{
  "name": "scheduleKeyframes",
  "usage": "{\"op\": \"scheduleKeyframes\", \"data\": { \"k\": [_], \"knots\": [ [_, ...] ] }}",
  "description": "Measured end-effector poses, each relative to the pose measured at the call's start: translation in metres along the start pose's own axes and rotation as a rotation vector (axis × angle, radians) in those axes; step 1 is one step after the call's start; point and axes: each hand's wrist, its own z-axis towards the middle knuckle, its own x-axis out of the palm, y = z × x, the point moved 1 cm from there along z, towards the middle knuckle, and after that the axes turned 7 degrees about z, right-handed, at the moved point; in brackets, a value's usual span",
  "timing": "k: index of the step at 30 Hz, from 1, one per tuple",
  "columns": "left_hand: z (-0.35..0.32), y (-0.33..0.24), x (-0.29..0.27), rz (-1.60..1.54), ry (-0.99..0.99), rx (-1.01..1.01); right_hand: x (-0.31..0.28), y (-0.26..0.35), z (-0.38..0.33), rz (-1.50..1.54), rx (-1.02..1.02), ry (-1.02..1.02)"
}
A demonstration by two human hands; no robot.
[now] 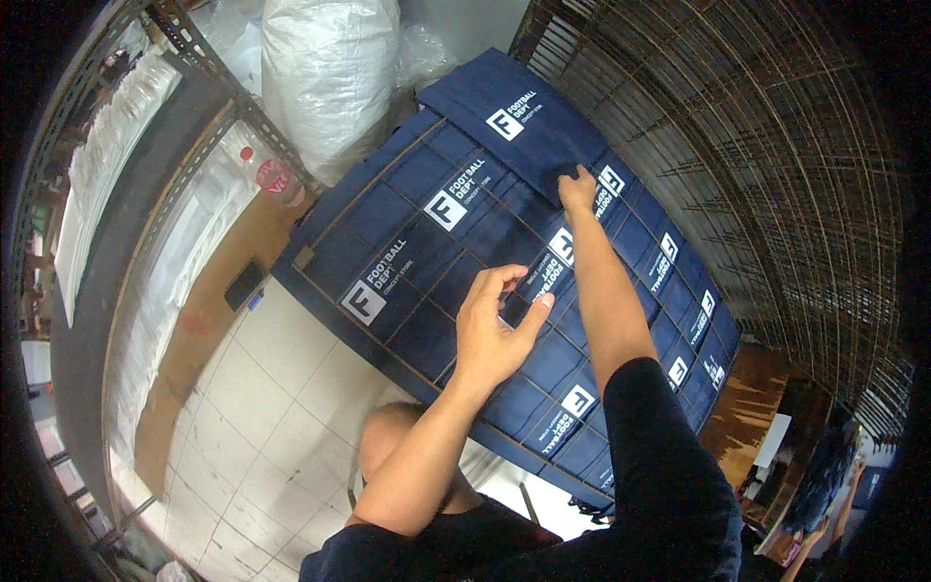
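Several navy fabric pieces with white print lie across a wire rack [407, 325] in front of me. At the far end lies one navy printed fabric piece [529, 136], overlapping the rack's wire grid. My right hand [579, 191] reaches far forward to its near right corner, and the fingers are closed on the fabric edge there. My left hand [497, 325] hovers over the middle of the rack, nearest to the printed pieces below it. Its fingers are curved and apart from the thumb, with nothing held in them.
Tall stacked wire racks [737, 145] rise on the right. A white sack [330, 87] stands at the far left beside a plastic bottle [278, 177]. A phone-like dark object [244, 284] lies on the board at left. Another person's arm [810, 543] shows at lower right.
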Motion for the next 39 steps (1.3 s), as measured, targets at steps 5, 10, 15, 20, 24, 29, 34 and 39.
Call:
{"op": "scheduleKeyframes", "data": {
  "k": [5, 10, 15, 20, 24, 29, 34, 39],
  "knots": [
    [0.000, 0.001, 0.002, 0.008, 0.013, 0.037, 0.002, -0.002, 0.004, -0.024, -0.014, -0.011],
    [0.001, -0.003, 0.003, 0.002, 0.018, 0.017, 0.007, -0.016, 0.016, 0.000, -0.016, -0.018],
    [0.002, 0.000, 0.005, 0.020, 0.022, 0.015, 0.007, -0.012, 0.014, 0.021, 0.005, -0.007],
    [0.003, 0.001, 0.005, 0.030, 0.017, 0.023, 0.004, -0.008, 0.010, -0.052, -0.019, -0.013],
    [0.003, 0.002, 0.006, 0.016, 0.020, 0.027, 0.000, -0.009, 0.010, -0.137, -0.031, -0.061],
    [0.000, -0.001, 0.006, 0.013, 0.038, 0.016, -0.001, -0.014, 0.016, -0.138, 0.008, -0.063],
    [0.002, 0.003, 0.006, 0.013, 0.037, 0.021, -0.004, -0.017, 0.020, -0.207, 0.010, -0.079],
    [0.003, 0.003, 0.006, 0.023, 0.036, 0.017, -0.006, -0.013, 0.013, -0.160, -0.030, -0.095]
  ]
}}
